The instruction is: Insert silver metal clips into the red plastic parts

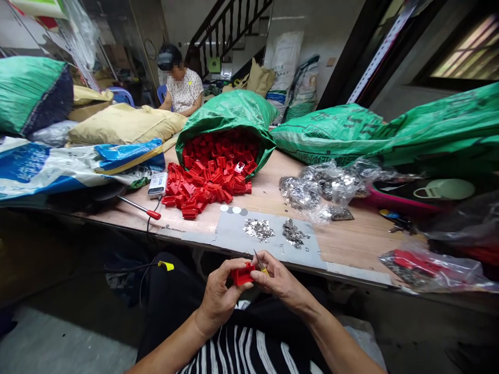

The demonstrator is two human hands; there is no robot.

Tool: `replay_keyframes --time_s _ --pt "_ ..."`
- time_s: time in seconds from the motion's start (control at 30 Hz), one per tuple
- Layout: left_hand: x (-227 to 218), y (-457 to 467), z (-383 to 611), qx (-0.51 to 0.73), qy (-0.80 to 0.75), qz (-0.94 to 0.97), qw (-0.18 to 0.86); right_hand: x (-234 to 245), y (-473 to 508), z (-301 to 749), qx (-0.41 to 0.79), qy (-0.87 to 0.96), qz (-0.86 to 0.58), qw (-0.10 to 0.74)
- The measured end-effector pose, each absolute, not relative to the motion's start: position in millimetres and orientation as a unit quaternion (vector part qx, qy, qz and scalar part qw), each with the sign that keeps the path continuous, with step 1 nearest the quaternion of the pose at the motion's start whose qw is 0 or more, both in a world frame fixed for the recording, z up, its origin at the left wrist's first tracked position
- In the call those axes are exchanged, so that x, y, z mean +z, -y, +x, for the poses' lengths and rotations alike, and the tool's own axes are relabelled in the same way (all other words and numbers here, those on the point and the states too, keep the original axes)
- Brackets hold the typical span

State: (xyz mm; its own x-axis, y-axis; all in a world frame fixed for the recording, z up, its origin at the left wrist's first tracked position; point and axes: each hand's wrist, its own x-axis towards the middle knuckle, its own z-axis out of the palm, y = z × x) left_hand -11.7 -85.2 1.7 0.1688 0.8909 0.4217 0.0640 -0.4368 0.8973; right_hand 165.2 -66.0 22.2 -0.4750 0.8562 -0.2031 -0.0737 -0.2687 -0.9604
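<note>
My left hand (221,291) grips a small red plastic housing (243,274) above my lap, in front of the table edge. My right hand (276,278) is closed round pointed tweezers (258,257) with a yellow part, tips upward, and its fingers touch the housing's right end. Whether a small part sits between those fingers is too small to tell. On a grey mat (230,234) ahead lie a pile of shiny flat metal pieces (259,229) and a pile of darker metal pieces (294,234).
Red housings (206,182) spill from a green sack (234,111). Bags of metal parts (327,187) lie to the right, before more green sacks (331,132). A red-handled tool (140,208) and a white power bank (158,184) are left. A co-worker (183,85) sits behind.
</note>
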Motion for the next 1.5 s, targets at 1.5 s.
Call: replay_keyframes --time_s 1.5 --pt "3 74 -13 0.572 -0.373 0.302 0.665 13 7 195 0.103 0.728 -0.658 0.166"
